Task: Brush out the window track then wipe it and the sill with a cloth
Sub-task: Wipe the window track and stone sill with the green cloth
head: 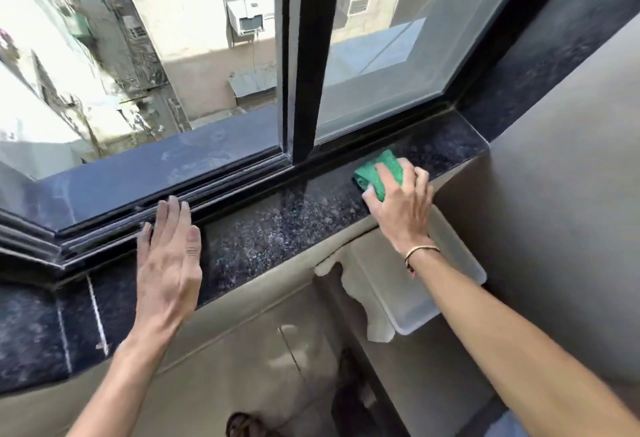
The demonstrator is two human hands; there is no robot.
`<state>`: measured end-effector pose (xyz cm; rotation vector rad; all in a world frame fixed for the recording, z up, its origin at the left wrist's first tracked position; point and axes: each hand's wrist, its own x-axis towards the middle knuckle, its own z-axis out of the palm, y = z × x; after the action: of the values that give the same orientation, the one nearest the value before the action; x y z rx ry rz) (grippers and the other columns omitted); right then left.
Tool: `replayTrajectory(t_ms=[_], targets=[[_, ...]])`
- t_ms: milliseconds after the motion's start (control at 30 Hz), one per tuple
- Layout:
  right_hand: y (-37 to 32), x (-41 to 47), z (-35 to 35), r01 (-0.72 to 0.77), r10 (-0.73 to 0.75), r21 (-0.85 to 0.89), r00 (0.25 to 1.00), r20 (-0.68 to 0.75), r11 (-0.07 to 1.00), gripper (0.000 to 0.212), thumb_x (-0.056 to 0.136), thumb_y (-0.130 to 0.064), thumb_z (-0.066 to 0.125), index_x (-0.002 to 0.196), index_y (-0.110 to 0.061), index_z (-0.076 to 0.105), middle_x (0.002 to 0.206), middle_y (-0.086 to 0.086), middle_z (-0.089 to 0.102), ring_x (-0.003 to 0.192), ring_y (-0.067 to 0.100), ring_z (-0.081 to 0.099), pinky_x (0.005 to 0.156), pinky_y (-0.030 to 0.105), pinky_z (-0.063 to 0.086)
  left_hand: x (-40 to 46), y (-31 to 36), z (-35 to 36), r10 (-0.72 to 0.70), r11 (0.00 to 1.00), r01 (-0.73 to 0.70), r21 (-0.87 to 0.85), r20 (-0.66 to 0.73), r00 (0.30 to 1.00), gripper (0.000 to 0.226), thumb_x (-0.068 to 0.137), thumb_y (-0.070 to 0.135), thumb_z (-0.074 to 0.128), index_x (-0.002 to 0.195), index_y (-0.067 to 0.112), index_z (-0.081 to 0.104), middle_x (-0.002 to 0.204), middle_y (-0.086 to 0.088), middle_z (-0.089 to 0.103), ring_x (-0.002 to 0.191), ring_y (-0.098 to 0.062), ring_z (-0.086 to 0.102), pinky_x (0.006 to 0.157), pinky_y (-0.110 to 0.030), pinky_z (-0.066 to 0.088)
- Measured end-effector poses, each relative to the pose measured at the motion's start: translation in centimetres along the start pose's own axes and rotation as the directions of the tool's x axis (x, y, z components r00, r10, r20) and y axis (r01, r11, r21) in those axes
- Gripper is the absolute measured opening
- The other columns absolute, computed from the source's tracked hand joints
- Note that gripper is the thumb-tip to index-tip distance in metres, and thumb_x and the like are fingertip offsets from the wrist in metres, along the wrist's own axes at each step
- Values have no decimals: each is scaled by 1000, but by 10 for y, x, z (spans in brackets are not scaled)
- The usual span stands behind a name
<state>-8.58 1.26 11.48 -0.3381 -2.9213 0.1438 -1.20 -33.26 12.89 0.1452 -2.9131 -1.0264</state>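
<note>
Nearest the camera, two bare forearms reach up from the bottom edge over a beige wall below the window. A translucent plastic tray (pixel 446 284) sits under the right wrist, against that wall, with a torn pale patch just to its left. The right wrist carries a thin gold bangle (pixel 420 250).

The left hand (pixel 169 260) lies flat, palm down, fingers straight and close together, on the dark speckled polished stone sill (pixel 277 225); its fingertips reach the near edge of the dark metal window track (pixel 214 191). The right hand (pixel 398 204) is farther along the sill to the right, fingers spread and pressing down on a crumpled green cloth (pixel 382 172), which rests on the sill just beside the track, near the right corner.

Behind the track, a black vertical window frame post (pixel 304 56) stands between an open left side and a glazed right pane (pixel 415 56). Beyond lies a dusty dark outer ledge (pixel 173 166), then pale building walls with air-conditioning units (pixel 246 17)
</note>
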Motion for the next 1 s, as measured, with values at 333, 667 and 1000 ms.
replayTrajectory(t_ms=[333,667,1000], targets=[[100,-142,-10,-804,-117,377,475,872,-459,58,70,-57,61,100,-12,83,97,14,81,80,31,75,55,30,54,-48,167,133,318,927,-157,-342,491,811,70,89,44,69,150,19,44,146,12,49,138,3,45,118,-21,37],[212,-113,93,-835,-48,135,189,981,-534,62,91,-68,56,123,-17,73,122,17,76,108,37,73,75,54,64,2,190,330,-160,962,271,-27,747,645,32,81,15,82,108,3,71,107,-17,77,102,-34,72,93,-44,59],[174,-87,112,-694,264,101,400,878,713,89,85,-3,75,156,-8,22,152,21,41,140,39,47,111,44,47,-13,182,329,-128,955,-147,257,805,579,65,92,27,63,148,12,33,141,-19,45,126,-40,51,103,-50,50]])
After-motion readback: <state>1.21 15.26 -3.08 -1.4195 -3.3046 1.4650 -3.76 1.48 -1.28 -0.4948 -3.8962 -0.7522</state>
